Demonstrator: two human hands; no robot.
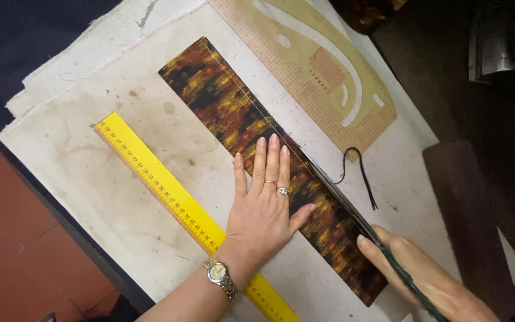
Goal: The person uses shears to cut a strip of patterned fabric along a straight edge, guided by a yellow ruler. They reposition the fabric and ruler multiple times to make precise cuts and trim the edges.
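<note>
A long strip of fabric (222, 101), mottled black, orange and yellow, lies diagonally on a stained white cloth (90, 191). My left hand (263, 209) presses flat on the middle of the strip, fingers spread; it wears rings and a wristwatch (219, 271). My right hand (424, 277) at the lower right grips long dark scissors (347, 206). Their blades run along the strip's right edge, next to a thin chalk line.
A yellow ruler (156, 179) lies parallel to the strip on its left, partly under my left wrist. A translucent tan curve template (323, 65) sits at the top. A black thread (359, 173) lies right of the strip. A dark wooden piece (466, 209) borders the right.
</note>
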